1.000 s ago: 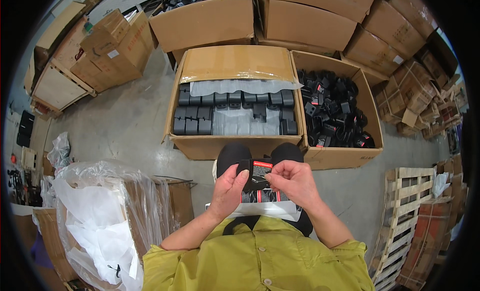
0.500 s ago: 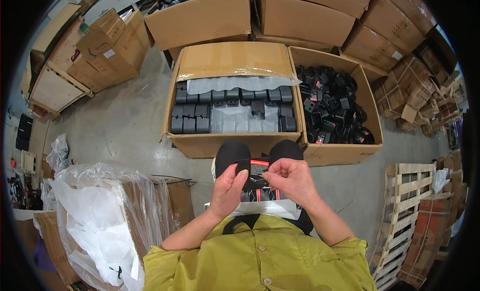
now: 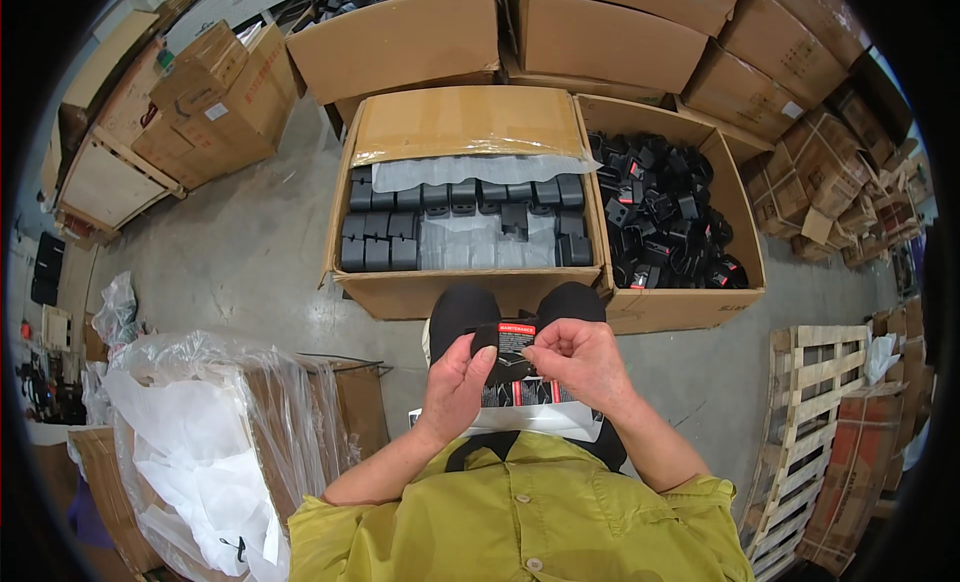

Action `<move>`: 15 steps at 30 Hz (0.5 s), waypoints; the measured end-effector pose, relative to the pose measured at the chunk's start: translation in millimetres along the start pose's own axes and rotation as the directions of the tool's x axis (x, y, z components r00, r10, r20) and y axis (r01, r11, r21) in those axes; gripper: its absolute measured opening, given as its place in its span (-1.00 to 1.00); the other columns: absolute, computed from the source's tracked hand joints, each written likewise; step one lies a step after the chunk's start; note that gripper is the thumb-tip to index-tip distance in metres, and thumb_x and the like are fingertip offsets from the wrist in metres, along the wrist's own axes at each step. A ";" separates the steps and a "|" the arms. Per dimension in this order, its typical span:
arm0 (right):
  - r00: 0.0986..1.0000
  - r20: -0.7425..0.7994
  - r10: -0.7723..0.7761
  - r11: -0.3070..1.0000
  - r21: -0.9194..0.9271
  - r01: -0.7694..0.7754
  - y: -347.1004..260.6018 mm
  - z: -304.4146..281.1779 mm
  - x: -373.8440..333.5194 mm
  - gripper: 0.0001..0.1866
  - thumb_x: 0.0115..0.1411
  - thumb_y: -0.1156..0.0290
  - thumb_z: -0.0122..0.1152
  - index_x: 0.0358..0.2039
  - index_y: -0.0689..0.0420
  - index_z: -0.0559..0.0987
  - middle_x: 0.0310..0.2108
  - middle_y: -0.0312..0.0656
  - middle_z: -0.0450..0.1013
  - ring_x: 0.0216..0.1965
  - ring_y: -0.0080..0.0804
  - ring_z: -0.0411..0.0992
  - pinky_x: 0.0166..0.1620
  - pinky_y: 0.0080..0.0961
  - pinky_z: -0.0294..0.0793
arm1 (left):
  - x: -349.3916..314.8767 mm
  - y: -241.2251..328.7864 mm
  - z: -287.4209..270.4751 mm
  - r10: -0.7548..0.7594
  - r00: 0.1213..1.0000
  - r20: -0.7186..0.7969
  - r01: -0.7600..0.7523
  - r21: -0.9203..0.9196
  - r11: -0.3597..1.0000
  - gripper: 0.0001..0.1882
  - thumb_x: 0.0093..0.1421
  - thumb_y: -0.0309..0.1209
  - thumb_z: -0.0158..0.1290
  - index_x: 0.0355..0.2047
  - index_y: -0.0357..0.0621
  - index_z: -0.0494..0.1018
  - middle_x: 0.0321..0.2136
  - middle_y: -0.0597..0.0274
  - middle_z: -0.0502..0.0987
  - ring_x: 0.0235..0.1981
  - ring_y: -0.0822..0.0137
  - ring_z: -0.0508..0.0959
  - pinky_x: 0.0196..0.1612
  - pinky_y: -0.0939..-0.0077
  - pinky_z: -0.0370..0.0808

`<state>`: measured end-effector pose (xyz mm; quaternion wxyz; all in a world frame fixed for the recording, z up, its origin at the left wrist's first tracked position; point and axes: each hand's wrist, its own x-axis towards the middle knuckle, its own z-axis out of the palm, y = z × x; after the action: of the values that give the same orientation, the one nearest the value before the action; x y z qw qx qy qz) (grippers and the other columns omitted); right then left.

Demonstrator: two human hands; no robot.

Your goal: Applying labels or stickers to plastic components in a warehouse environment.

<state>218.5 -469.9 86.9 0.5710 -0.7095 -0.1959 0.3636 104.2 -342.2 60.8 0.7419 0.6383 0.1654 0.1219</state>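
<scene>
Around and below both hands, grey concrete floor (image 3: 240,252) is stretching away; well beyond the hands I am seeing large brown cartons (image 3: 395,44) standing close together. Nearer, straight ahead of the hands, an open carton (image 3: 460,294) is holding dark blocks (image 3: 378,240) in rows, with translucent wrapping (image 3: 460,247) lying among them; ahead and to the right of the hands, touching that carton, a second carton (image 3: 690,310) is holding a jumble of loose dark parts (image 3: 665,202). Left of the left hand, a plastic-wrapped box (image 3: 275,412) is standing well apart; right of the right hand, a slatted wooden pallet (image 3: 815,402) is leaning upright. Behind the hands, a yellow-green shirt (image 3: 500,512) is filling my lower view; just ahead of them, two dark-clad knees (image 3: 465,312) are jutting out.

From my distant post I am watching the left hand (image 3: 452,382) gripping a black part (image 3: 487,336), its thumb pressing the near face; the right hand (image 3: 585,362) is pinching the opposite edge, thumb and forefinger closed together; just below them, a white sheet (image 3: 525,419) is lying across the lap, near printed labels (image 3: 540,393); smallest of all, between both thumbs, a red-topped label (image 3: 516,339) is lying against the black part.
</scene>
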 end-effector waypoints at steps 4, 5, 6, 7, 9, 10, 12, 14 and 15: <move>1.000 0.004 0.004 1.000 -0.014 -0.004 -1.2 -0.3 0.2 -0.91 -0.02 0.53 0.17 -0.57 0.27 0.46 -0.69 -0.36 0.38 -0.67 -0.78 0.29 -0.62 -0.83 0.26 | -0.2 0.3 0.9 0.010 1.000 -0.001 -0.010 0.012 1.000 -0.76 0.23 -0.41 -0.21 -0.18 -0.33 0.29 -0.33 0.30 0.42 -0.32 0.58 0.36 -0.21 0.71 0.31; 1.000 0.003 0.004 1.000 -0.013 -0.004 -1.2 -0.7 0.5 -0.91 -0.02 0.53 0.17 -0.57 0.27 0.46 -0.69 -0.36 0.38 -0.67 -0.78 0.29 -0.62 -0.83 0.26 | -0.1 0.0 1.0 0.015 1.000 0.002 -0.015 0.006 1.000 -0.76 0.23 -0.41 -0.21 -0.18 -0.33 0.28 -0.32 0.29 0.42 -0.32 0.58 0.36 -0.21 0.71 0.31; 1.000 0.011 0.005 1.000 -0.017 -0.005 -1.3 -1.3 0.6 -0.91 -0.02 0.54 0.16 -0.57 0.27 0.46 -0.68 -0.36 0.38 -0.67 -0.78 0.29 -0.63 -0.83 0.25 | -0.1 -0.2 1.0 0.020 1.000 0.005 -0.020 0.000 1.000 -0.75 0.23 -0.41 -0.21 -0.18 -0.33 0.28 -0.32 0.29 0.42 -0.31 0.58 0.36 -0.20 0.72 0.31; 1.000 0.020 0.006 1.000 -0.020 -0.005 -1.3 -1.7 0.5 -0.92 -0.02 0.54 0.16 -0.57 0.27 0.46 -0.68 -0.35 0.38 -0.67 -0.78 0.29 -0.63 -0.83 0.25 | -0.1 -1.0 0.9 0.020 1.000 0.005 -0.020 0.000 1.000 -0.75 0.23 -0.41 -0.21 -0.18 -0.33 0.28 -0.32 0.29 0.42 -0.31 0.58 0.36 -0.20 0.72 0.31; 1.000 0.029 0.001 1.000 0.015 -0.001 0.9 -2.1 0.7 -0.92 -0.02 0.55 0.15 -0.57 0.27 0.46 -0.68 -0.35 0.38 -0.67 -0.78 0.29 -0.63 -0.83 0.24 | 0.2 -2.7 0.6 0.013 1.000 0.002 -0.013 -0.011 1.000 -0.76 0.23 -0.41 -0.21 -0.18 -0.33 0.28 -0.31 0.29 0.42 -0.31 0.58 0.36 -0.20 0.72 0.30; 0.999 0.037 -0.005 0.999 0.050 0.003 1.7 -2.3 0.8 -0.92 -0.02 0.55 0.15 -0.57 0.28 0.46 -0.68 -0.35 0.38 -0.67 -0.78 0.28 -0.63 -0.83 0.24 | 0.2 -2.1 1.0 0.013 1.000 0.002 -0.013 -0.010 1.000 -0.76 0.23 -0.41 -0.21 -0.18 -0.33 0.28 -0.31 0.29 0.42 -0.31 0.58 0.36 -0.20 0.72 0.30; 0.999 0.041 0.000 0.998 0.055 -0.002 1.0 -2.8 0.4 -0.92 -0.02 0.56 0.15 -0.57 0.28 0.45 -0.68 -0.35 0.37 -0.67 -0.78 0.28 -0.63 -0.83 0.24 | 0.3 -0.4 1.9 0.005 1.000 0.014 -0.004 -0.064 0.998 -0.76 0.23 -0.40 -0.20 -0.18 -0.30 0.31 -0.30 0.35 0.42 -0.28 0.61 0.34 -0.16 0.72 0.28; 0.999 0.045 0.004 0.998 0.060 -0.007 0.8 -3.1 0.5 -0.92 -0.02 0.57 0.15 -0.57 0.28 0.45 -0.68 -0.36 0.37 -0.66 -0.78 0.28 -0.62 -0.83 0.24 | 0.6 -0.6 1.8 -0.010 1.000 0.009 0.010 -0.065 0.998 -0.76 0.23 -0.40 -0.21 -0.18 -0.31 0.30 -0.30 0.33 0.42 -0.29 0.59 0.35 -0.17 0.71 0.29; 0.998 0.055 0.005 0.998 0.063 -0.008 0.8 -3.3 0.6 -0.92 -0.02 0.57 0.16 -0.57 0.28 0.45 -0.67 -0.36 0.37 -0.66 -0.78 0.29 -0.62 -0.83 0.25 | 0.7 -0.8 1.8 -0.024 1.000 0.005 0.024 -0.066 0.998 -0.76 0.23 -0.41 -0.22 -0.18 -0.32 0.29 -0.31 0.30 0.42 -0.31 0.58 0.36 -0.19 0.71 0.31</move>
<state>221.2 -471.8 86.2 0.5865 -0.6814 -0.1975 0.3908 105.5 -343.6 60.2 0.7644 0.6116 0.1674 0.1169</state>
